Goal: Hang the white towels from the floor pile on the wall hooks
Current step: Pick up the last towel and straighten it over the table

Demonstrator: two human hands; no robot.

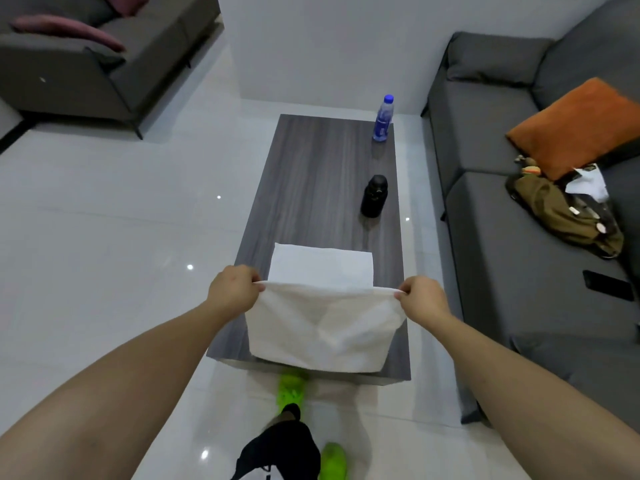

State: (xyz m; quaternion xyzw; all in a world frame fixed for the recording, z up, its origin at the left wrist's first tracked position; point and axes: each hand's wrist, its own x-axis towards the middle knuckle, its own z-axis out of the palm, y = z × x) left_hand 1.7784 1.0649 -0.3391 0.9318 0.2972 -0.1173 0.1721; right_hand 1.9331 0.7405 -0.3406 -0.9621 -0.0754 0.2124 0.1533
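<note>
I hold a white towel point(322, 327) stretched between both hands above the near end of a dark wood coffee table point(311, 188). My left hand point(233, 289) pinches its upper left corner and my right hand point(422, 296) pinches its upper right corner. The towel hangs doubled, its lower edge near the table's front edge. Behind it a second white towel point(322, 265) lies folded flat on the table. No floor pile and no wall hooks are in view.
A black bottle point(374, 195) and a blue-capped water bottle point(383, 119) stand along the table's right side. A grey sofa point(502, 209) with an orange cushion point(575, 126), an olive bag point(561, 213) and a phone point(607, 285) runs along the right. Another sofa point(104, 64) stands far left. White tiled floor point(121, 237) lies left of the table.
</note>
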